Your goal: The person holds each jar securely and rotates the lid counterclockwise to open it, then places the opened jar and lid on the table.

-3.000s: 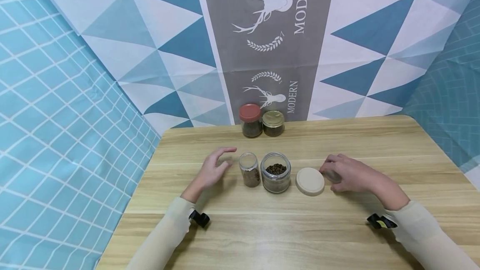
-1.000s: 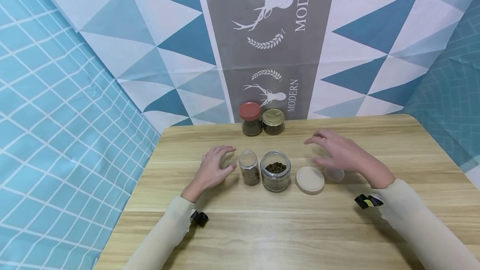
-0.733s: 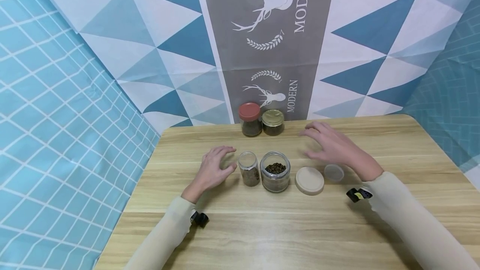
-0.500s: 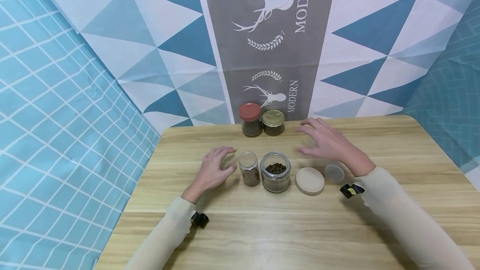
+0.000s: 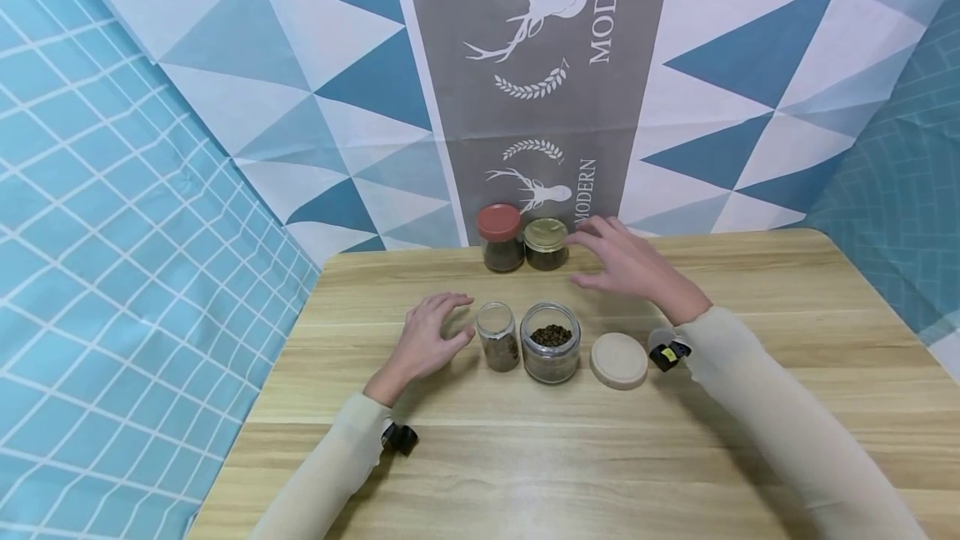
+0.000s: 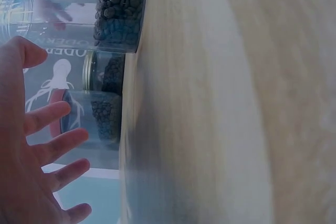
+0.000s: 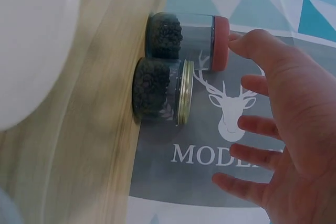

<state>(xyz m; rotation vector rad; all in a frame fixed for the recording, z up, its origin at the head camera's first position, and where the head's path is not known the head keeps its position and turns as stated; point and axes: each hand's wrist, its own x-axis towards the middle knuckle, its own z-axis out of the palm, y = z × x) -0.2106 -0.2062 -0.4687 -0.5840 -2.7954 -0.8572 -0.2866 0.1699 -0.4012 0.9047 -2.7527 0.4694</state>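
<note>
Near right hand (image 5: 624,258) | gold-lidded jar (image 5: 546,246) | upright, lid up | axis vertical

1. Extends the left arm (image 5: 330,472) forward and inward, clad in a cream sleeve ending just short of the bare left wrist (image 5: 385,387).
2. Holds the left hand (image 5: 431,338) with relaxed, gently bent fingers and the thumb set well apart.
3. Stretches the right arm (image 5: 787,423) diagonally forward and leftward, sleeved alike, baring the right wrist (image 5: 684,302).
4. Poises the right hand (image 5: 628,259) farther ahead than the left, with fingers fanned and slightly bent, thumb nearer the body.
5. Shows all five digits separated in each wrist view.
</note>
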